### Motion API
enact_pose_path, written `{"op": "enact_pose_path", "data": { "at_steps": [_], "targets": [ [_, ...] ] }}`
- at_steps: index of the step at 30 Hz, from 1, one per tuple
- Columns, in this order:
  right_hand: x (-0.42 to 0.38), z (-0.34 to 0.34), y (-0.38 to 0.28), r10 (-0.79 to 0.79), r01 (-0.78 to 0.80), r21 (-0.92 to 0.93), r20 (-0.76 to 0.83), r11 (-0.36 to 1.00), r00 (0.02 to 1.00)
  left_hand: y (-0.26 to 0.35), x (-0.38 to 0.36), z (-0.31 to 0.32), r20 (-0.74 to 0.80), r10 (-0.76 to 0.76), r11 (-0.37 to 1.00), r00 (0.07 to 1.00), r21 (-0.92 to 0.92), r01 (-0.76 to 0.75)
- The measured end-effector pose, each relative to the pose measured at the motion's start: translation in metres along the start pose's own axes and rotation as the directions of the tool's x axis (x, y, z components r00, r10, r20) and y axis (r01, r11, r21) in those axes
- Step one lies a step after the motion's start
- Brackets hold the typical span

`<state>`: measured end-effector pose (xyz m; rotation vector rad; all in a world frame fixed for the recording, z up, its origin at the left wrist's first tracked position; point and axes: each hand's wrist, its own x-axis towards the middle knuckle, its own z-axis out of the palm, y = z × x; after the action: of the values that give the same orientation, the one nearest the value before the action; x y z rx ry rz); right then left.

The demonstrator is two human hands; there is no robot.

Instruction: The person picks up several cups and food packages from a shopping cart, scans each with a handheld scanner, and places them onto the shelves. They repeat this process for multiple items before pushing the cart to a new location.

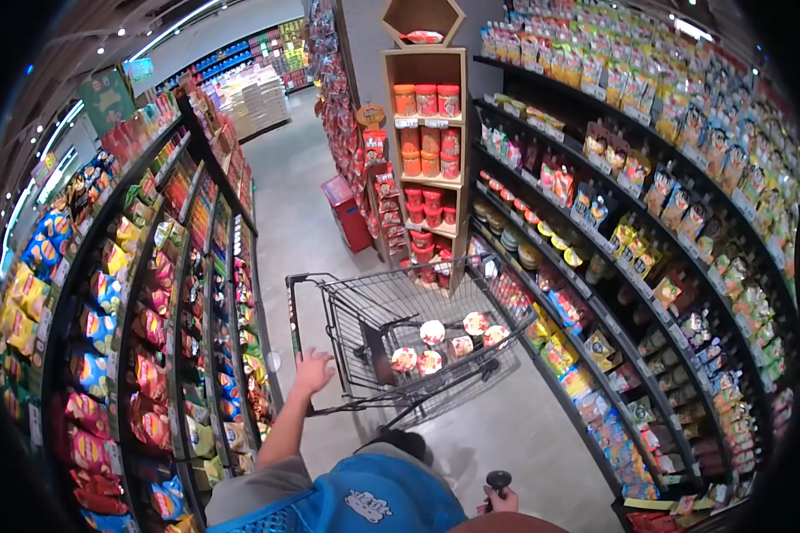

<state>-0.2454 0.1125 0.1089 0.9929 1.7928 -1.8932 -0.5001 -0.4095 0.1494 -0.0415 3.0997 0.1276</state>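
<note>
My left hand (315, 371) is beside the handle end of a black wire shopping cart (351, 306), its fingers apart and nothing in it. Whether it touches the handle is not clear. Several round white-and-red packages (431, 332) lie in the cart. Low in the view, my right hand (500, 503) is closed around a dark object with a round black top (499, 480); its lower part is hidden.
Shelves of snack bags (93, 373) line the left side. Shelves with pouches and jars (596, 258) curve along the right. Beyond the cart stands a wooden display (461, 142) with red-lidded jars, beside a red box (348, 213) on the grey floor.
</note>
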Motion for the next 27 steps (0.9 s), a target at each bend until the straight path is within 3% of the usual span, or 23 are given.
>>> {"op": "enact_pose_path", "data": {
  "at_steps": [2,3,5,6,8,10,14,17,19,21,23,27],
  "targets": [
    [0.007,0.002,0.023,0.049,-0.045,0.092,-0.041,0.995,0.998,-0.038,0.004,0.016,-0.232,0.106,0.994,0.967,0.042,-0.099],
    [0.009,0.006,0.024,0.033,-0.028,0.087,-0.049,0.996,0.998,-0.044,0.004,0.024,-0.246,0.105,0.994,0.963,0.03,-0.101],
    [0.007,0.022,0.025,0.066,-0.06,0.095,-0.058,0.994,0.996,-0.056,0.002,0.042,0.046,0.073,0.994,0.996,0.084,-0.077],
    [0.001,0.036,0.014,0.062,-0.057,0.08,-0.063,0.995,0.996,-0.058,0.0,0.045,0.038,0.073,0.994,0.997,0.075,-0.076],
    [0.008,0.063,0.005,0.069,-0.066,0.059,-0.057,0.996,0.996,-0.052,0.001,0.043,-0.112,-0.046,0.986,0.993,-0.162,0.028],
    [0.008,0.096,-0.002,0.097,-0.096,0.034,-0.046,0.995,0.994,-0.051,0.0,0.039,-0.134,-0.052,0.974,0.99,-0.226,0.02],
    [-0.005,0.192,-0.051,-0.049,0.061,-0.148,0.087,0.987,0.995,-0.056,-0.001,0.036,-0.204,-0.083,0.926,0.975,-0.377,0.0],
    [-0.016,0.252,-0.069,-0.173,0.198,-0.327,0.102,0.924,0.98,-0.05,-0.005,0.017,-0.256,0.001,0.94,0.967,-0.33,-0.088],
    [-0.045,0.292,-0.097,-0.173,0.198,-0.198,0.135,0.96,0.976,-0.05,-0.005,0.022,-0.237,0.103,0.916,0.966,-0.356,-0.185],
    [-0.041,0.316,-0.079,-0.263,0.281,-0.12,0.146,0.952,0.954,-0.046,-0.009,0.019,-0.221,0.227,0.907,0.948,-0.308,-0.288],
    [-0.056,0.335,-0.08,-0.245,0.245,0.014,0.141,0.969,0.959,-0.039,-0.014,0.026,-0.233,0.327,0.869,0.916,-0.306,-0.388],
    [-0.079,0.342,-0.066,-0.328,0.315,0.144,0.08,0.938,0.941,-0.028,-0.039,0.035,-0.106,0.423,0.863,0.9,-0.256,-0.436]
  ]
}}
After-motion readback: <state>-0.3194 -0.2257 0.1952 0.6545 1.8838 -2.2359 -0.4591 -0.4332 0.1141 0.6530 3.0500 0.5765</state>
